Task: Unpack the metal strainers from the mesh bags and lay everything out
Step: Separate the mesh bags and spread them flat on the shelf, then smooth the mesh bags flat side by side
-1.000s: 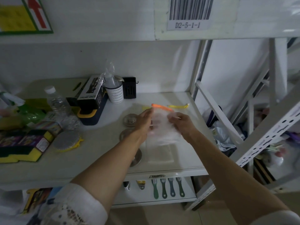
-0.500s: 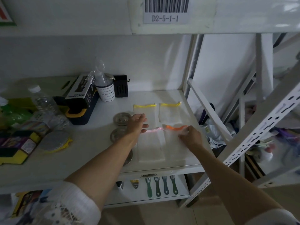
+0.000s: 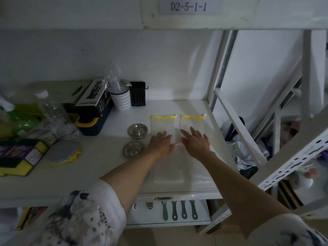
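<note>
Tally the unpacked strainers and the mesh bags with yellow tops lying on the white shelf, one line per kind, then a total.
Metal strainers: 2, the far strainer and the near strainer.
Yellow-topped mesh bags: 2, the left bag and the right bag.
Total: 4

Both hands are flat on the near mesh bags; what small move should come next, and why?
Probably lift both hands away: the left hand and right hand lie open on the near bags, which look flat beside two strainers already laid out.

Two bare forearms, short white lace-trimmed sleeves (image 3: 85, 215) with dark floral print
</note>
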